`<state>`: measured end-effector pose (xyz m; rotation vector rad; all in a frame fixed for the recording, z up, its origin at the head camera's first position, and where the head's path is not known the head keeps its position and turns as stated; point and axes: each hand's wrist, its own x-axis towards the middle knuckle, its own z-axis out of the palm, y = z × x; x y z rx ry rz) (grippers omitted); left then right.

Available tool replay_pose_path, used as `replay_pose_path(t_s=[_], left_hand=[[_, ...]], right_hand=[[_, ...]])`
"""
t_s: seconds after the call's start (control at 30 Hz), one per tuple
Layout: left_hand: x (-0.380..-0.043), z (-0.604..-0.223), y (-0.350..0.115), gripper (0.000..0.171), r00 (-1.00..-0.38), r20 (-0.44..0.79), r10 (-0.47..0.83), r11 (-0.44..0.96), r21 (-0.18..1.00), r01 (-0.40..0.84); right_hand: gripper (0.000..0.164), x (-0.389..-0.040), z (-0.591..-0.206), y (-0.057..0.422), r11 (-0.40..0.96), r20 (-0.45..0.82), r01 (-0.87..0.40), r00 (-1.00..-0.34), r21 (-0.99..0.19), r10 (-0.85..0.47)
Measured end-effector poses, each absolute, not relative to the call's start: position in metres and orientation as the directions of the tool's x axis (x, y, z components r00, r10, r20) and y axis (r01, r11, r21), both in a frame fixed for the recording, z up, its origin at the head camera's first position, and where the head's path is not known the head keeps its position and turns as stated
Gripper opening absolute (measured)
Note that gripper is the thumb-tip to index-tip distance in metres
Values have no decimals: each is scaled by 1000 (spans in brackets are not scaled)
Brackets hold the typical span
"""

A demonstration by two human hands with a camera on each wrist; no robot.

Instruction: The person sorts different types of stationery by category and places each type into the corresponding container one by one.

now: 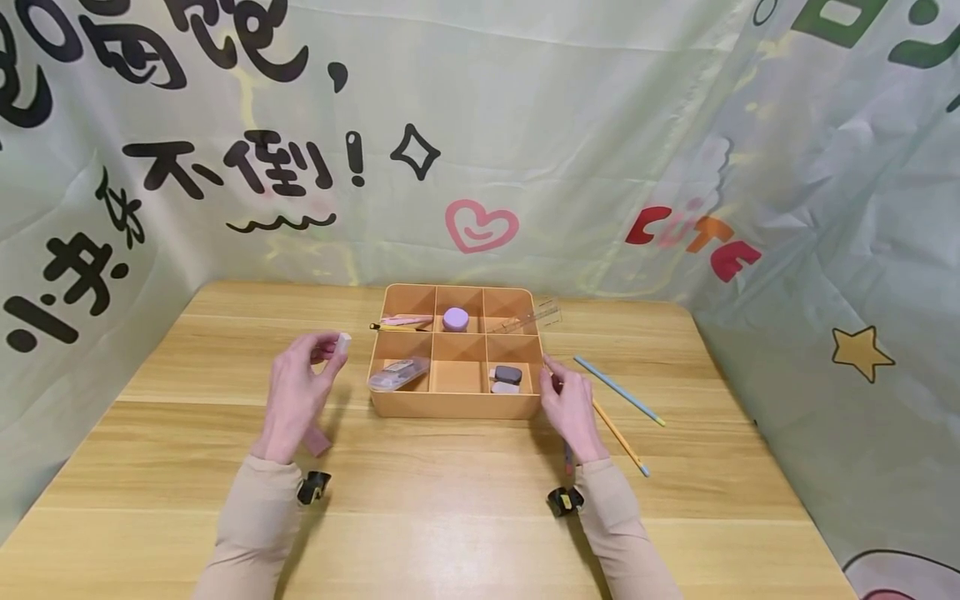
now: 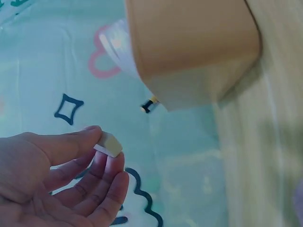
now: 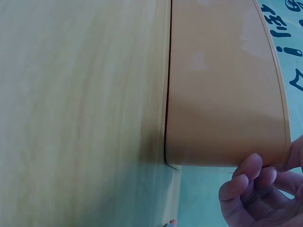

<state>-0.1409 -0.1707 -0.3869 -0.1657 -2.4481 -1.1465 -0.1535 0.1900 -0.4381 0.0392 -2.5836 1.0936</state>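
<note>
With the left hand (image 1: 296,392), pinches a small white block (image 1: 342,343) between thumb and fingertips, above the table (image 1: 450,533) and left of the tan box (image 1: 457,406). With the right hand (image 1: 572,408), grips the box's right wall near the front corner, fingers bent against the outside. In the box: a clear case (image 1: 397,375) at front left, a dark block (image 1: 508,375) and a paler block (image 1: 505,388) at front right, a purple round item (image 1: 455,319) at rear middle, a clear ruler (image 1: 525,317) jutting from rear right. Just beyond the right hand, on the table: a blue pencil (image 1: 618,390) and a yellow pencil (image 1: 621,437).
</note>
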Motion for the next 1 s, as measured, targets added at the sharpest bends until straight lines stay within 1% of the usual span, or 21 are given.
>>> replay_pose_path(t_s=[0.1,0.23,0.47,0.67,0.83,1.0], left_hand=[[-141,-381,-164,29,-883,466,-53,656,683,321],[-141,-372,-154,28,-875,483,-13,664,659,354],[-142,-357,-132,25,-892,441,100,662,640,391],[-143,-350,-110,21,-881,417,223,649,611,453],[-145,-347,-87,22,-882,361,302,665,584,467],[-147,-344,-60,21,-889,250,384,683,571,456]], right_hand=[[36,-154,-438,190,703,316,-155,-943,-694,103],[36,-155,-438,190,705,322,-158,-941,-692,105],[35,-154,-438,189,706,335,-168,-936,-689,105],[36,-153,-438,189,701,324,-160,-940,-695,106],[36,-153,-438,190,699,320,-158,-942,-697,105],[36,-153,-438,189,699,319,-159,-942,-697,103]])
